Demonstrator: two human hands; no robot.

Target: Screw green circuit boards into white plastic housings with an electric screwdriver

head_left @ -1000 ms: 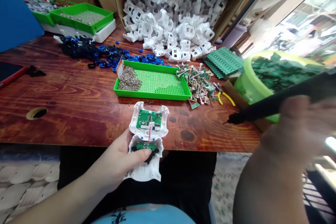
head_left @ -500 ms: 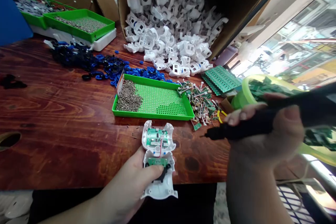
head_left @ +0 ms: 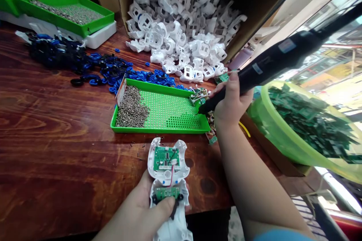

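Observation:
My left hand [head_left: 152, 203] grips a white plastic housing [head_left: 181, 226] at the table's front edge, thumb pressed on a black part by a small green circuit board [head_left: 162, 193]. Joined to it by red and white wires, a second white shell [head_left: 152, 160] holds a larger green circuit board [head_left: 161, 157]. My right hand [head_left: 233, 101] is wrapped around a black electric screwdriver [head_left: 260, 67], its tip over the right end of a green screw tray [head_left: 160, 131]. Loose screws [head_left: 131, 109] heap at the tray's left; others stand in its hole grid.
White shells [head_left: 181, 45] spill from a cardboard box [head_left: 263, 3] at the back. Blue and black parts [head_left: 107, 69] lie behind the tray. A yellow-green basket [head_left: 264, 120] of green boards stands right. Another green tray [head_left: 98, 22] sits back left.
My right hand has swung left and forward, bringing the screwdriver tip over the tray. My left hand keeps its hold on the housing, now a little lower in view.

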